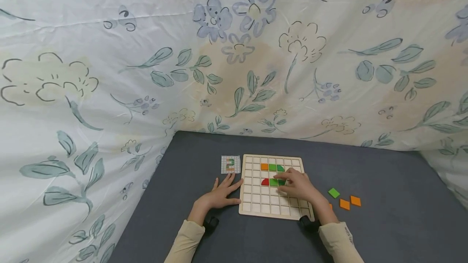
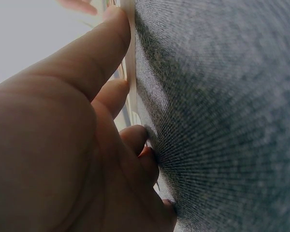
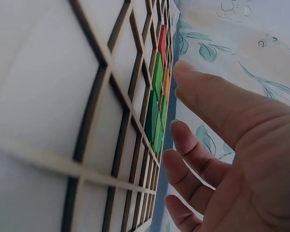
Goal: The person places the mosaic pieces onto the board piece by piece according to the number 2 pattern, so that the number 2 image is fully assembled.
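Observation:
A wooden grid board (image 1: 257, 208) lies on the table between both hands. My left hand (image 1: 218, 196) has its fingers spread, with thumb and index fingertip at the board's left edge and other fingertips near the pattern card (image 1: 225, 169). Over the board's right half, my right hand (image 1: 299, 186) holds nothing; thumb and fingers stand apart in the right wrist view. In the upper row sit an orange square (image 1: 264, 167), a light green square (image 1: 272, 167) and a dark green rounded piece (image 1: 280, 168). Lower down are a red rounded piece (image 1: 265, 182), a light green square (image 1: 273, 182) and a dark green piece (image 3: 151, 113).
Right of the board lie a loose green square tile (image 1: 334, 192) and orange tiles (image 1: 345, 204), one partly hidden by the right forearm. The dark grey tabletop (image 1: 395, 190) meets a floral curtain (image 1: 234, 72) at the back and sides.

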`<state>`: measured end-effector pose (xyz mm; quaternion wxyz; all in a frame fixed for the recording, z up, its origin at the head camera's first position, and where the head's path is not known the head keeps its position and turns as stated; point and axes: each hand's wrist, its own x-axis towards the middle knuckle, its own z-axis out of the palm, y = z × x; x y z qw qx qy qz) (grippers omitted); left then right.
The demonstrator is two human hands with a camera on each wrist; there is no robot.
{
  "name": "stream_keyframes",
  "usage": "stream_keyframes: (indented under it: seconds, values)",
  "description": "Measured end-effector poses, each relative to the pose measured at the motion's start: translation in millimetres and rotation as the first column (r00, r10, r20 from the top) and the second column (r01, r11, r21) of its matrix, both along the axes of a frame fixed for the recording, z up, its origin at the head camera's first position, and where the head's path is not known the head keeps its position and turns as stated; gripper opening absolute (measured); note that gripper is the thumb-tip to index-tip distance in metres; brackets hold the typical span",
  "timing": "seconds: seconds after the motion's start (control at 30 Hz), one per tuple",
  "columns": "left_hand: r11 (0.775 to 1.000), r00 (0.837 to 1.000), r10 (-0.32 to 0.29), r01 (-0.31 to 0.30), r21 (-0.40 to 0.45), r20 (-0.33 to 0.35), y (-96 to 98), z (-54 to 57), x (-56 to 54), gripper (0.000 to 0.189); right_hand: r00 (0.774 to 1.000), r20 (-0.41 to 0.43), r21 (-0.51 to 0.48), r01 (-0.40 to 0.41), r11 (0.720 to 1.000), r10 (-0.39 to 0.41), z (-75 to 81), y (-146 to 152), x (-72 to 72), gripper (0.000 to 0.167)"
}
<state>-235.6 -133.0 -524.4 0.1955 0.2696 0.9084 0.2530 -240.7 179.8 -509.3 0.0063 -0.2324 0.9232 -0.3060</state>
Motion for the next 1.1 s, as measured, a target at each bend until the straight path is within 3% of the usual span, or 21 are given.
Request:
stream_keyframes:
  seconds: [0.23,0.5,0.8,1.1]
  values:
    - [1.000,1.000,-0.008,0.008,-0.004,-0.009,-0.9,-0.2,0.3,0.071,0.999,-0.043,0.017,-0.015,1.000,0.016,-2.0,10.5,3.5,0.034]
    - [1.000,1.000,-0.006,0.006,0.003,-0.004,-0.3,0.7,0.6,0.071,1.000,-0.023,0.036,0.014,0.999,-0.013,-2.4,24.9,8.9,0.037]
    - [1.000,1.000,-0.026,0.026,0.017,-0.014,-1.5,2.5,1.7,0.070,0.997,-0.068,0.040,0.036,0.999,-0.034,-0.6,41.0,14.4,0.037]
    - [1.000,1.000,-0.019,0.019,0.017,-0.009,-1.1,4.9,2.2,0.070,0.997,-0.045,0.037,0.065,0.997,-0.063,3.0,56.0,19.6,0.037]
